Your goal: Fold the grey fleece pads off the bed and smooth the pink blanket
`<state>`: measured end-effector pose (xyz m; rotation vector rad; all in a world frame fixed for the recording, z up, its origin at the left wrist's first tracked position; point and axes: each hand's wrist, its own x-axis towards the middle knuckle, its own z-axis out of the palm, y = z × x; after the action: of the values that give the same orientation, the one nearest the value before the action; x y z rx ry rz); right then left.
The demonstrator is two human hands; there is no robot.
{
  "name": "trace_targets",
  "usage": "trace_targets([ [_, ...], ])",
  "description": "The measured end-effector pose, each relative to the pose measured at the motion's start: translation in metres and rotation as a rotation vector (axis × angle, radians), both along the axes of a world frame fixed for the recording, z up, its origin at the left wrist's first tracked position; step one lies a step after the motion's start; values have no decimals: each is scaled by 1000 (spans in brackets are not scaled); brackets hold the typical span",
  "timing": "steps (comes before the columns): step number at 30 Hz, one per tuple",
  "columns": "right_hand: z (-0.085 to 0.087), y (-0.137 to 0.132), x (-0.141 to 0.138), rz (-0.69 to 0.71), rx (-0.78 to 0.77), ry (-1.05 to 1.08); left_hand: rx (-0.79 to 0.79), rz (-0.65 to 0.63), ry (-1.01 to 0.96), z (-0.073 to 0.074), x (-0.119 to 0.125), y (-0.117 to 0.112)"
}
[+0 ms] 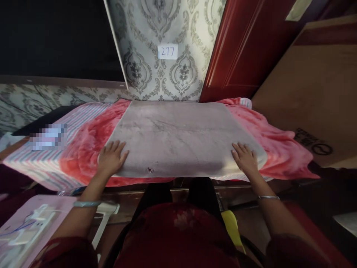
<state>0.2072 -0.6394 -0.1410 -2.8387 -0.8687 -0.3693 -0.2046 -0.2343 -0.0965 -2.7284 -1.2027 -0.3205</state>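
Note:
A grey plush cloth (pixel 178 137) lies spread nearly flat in front of me, with faint creases across its middle and a small dark red and white mark near the front edge. My left hand (pixel 112 158) rests palm down on its front left part, fingers apart. On the front right part lies my right hand (pixel 245 158), also flat with spread fingers. Beneath the grey cloth is a red and pink fleece blanket (pixel 89 149), which shows on both sides. A striped cloth (pixel 36 163) lies under the blanket at the left.
A large dark screen (pixel 55 37) stands at the back left. A paper marked 277 (pixel 167 51) is on the patterned wall. At the right are a dark red door (pixel 237 48) and a big cardboard box (pixel 315 93). A pink surface with a power strip (pixel 30 230) sits low at the left.

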Motion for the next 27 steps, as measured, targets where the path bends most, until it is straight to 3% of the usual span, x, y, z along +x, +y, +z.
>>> trace_targets([
  [7,5,-10,7,-160,-17,82,70,-33,-86,-5,-15,13],
  [16,13,-7,10,-150,-3,70,118,-28,-123,-10,-13,20],
  [23,32,2,37,-179,8,96,105,-18,-152,-20,-17,28],
  [27,35,4,66,-227,21,133,18,-40,-144,-11,-20,41],
])
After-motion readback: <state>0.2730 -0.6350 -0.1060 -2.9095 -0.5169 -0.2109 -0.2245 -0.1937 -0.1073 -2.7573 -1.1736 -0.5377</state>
